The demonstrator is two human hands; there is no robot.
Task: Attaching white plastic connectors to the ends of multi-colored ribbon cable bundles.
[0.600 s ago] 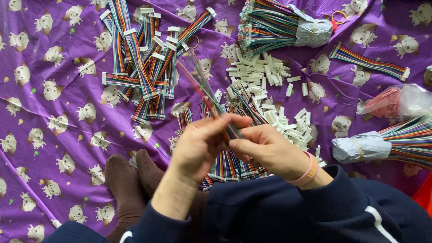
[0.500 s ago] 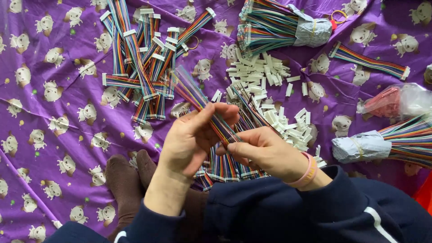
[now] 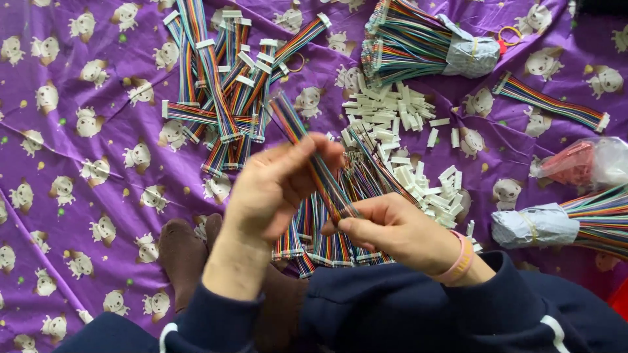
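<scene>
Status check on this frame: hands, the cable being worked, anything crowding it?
Both hands, left hand and right hand, pinch one rainbow ribbon cable, held slanted above the cloth. White connector housings and loose cable pile sit close underneath.

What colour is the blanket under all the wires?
Purple cloth with little white cartoon animals, seen in the head view.

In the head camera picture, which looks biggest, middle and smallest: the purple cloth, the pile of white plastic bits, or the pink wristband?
1. Purple cloth, biggest by far.
2. Pile of white plastic bits.
3. Pink wristband, smallest, even though it sits nearer the camera.
</scene>
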